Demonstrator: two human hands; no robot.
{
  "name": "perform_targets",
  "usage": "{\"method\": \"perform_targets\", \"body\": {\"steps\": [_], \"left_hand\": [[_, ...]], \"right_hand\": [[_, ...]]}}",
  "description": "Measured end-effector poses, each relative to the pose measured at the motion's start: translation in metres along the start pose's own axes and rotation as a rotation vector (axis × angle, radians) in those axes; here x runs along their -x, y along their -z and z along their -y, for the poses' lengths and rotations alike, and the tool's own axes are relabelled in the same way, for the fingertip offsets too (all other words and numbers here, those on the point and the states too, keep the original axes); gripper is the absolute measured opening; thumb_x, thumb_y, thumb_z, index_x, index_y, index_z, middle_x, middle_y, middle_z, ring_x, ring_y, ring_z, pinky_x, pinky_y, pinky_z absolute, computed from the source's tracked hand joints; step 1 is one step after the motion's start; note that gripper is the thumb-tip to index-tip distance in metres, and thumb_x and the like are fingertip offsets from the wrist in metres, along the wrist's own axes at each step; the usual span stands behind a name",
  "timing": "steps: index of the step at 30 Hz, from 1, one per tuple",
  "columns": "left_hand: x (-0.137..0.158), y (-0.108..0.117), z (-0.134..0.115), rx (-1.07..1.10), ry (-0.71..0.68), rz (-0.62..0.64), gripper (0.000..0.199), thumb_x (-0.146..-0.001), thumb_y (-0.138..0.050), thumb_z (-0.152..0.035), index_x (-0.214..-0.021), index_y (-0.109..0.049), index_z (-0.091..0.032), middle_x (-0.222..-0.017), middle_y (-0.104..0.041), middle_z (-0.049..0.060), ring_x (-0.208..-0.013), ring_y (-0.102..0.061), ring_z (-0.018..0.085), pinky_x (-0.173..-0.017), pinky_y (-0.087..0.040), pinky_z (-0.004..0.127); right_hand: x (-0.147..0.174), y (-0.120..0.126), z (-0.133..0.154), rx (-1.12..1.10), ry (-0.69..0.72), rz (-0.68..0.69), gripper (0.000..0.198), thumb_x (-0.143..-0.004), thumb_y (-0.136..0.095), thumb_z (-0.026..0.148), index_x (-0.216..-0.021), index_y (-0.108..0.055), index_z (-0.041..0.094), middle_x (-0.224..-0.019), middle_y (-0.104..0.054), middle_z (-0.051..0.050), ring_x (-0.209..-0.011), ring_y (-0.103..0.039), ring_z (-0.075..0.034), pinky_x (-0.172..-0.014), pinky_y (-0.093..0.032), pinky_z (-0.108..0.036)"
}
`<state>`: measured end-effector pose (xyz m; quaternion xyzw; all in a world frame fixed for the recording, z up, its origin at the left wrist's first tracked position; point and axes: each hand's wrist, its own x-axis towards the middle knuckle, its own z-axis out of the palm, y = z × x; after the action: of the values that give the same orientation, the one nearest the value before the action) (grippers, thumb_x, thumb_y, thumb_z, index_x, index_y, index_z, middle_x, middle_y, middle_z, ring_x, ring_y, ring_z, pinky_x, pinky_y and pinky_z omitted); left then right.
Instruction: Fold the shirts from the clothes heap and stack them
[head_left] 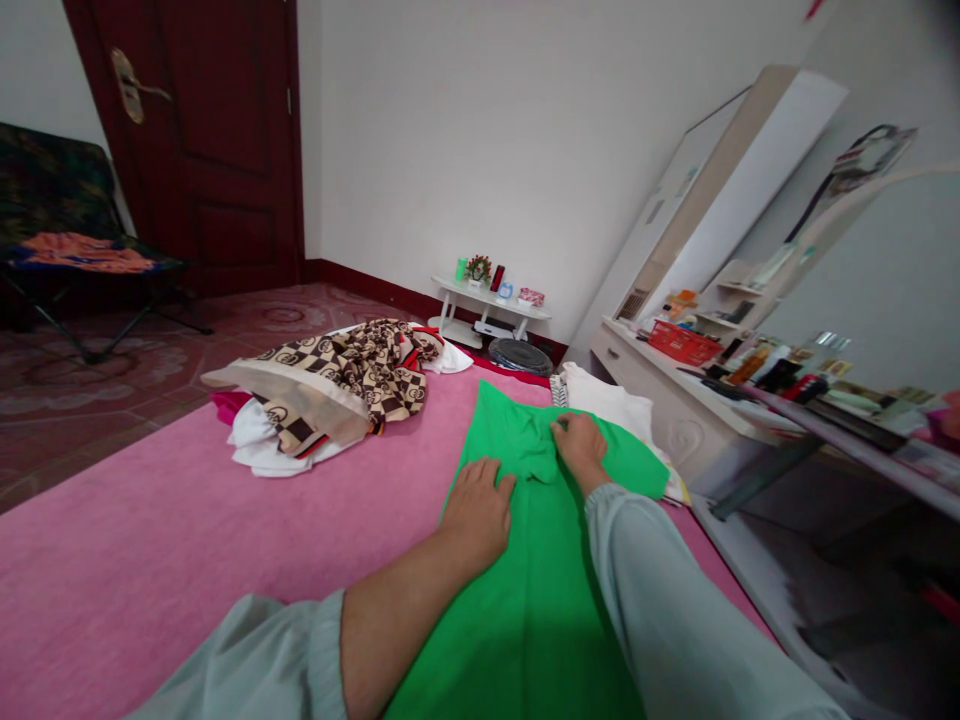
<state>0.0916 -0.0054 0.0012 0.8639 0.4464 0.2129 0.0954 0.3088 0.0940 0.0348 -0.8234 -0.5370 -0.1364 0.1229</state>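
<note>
Pink bedding fills lower left; at centre, left hand rests flat on green cloth, right hand curls, hold unclear.

Plain green garment, pink bedspread, brown-and-cream checked cloth

Smooth matt green cloth, plush pink bedcover, shiny metal door handle

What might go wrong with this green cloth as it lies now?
The green cloth is bunched between the left hand and the right hand, so pressing there might set creases. Its right side lies against the white cloth, which could get dragged along if the green one is pulled.
</note>
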Motion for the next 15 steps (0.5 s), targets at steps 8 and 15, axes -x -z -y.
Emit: {"method": "perform_targets", "body": {"steps": [8,15], "left_hand": [[0.001,0.000,0.000,-0.005,-0.001,0.003,0.046,-0.088,-0.043,-0.024,-0.132,-0.051,-0.017,-0.141,-0.043,0.014,-0.132,-0.036,0.032,-0.112,-0.026,0.049],[0.001,0.002,0.000,0.007,-0.006,0.013,0.044,-0.089,-0.040,-0.025,-0.131,-0.052,-0.016,-0.141,-0.043,0.016,-0.132,-0.036,0.032,-0.112,-0.025,0.050]], "right_hand": [[-0.006,0.007,0.000,0.062,0.006,-0.011,0.032,-0.081,-0.048,0.030,-0.091,-0.074,0.015,-0.095,-0.070,-0.015,-0.092,-0.065,-0.027,-0.077,-0.046,-0.035],[-0.006,0.010,-0.010,0.162,-0.066,0.031,0.033,-0.075,-0.055,0.029,-0.095,-0.072,0.009,-0.101,-0.066,-0.020,-0.095,-0.064,-0.033,-0.078,-0.048,-0.040]]}}
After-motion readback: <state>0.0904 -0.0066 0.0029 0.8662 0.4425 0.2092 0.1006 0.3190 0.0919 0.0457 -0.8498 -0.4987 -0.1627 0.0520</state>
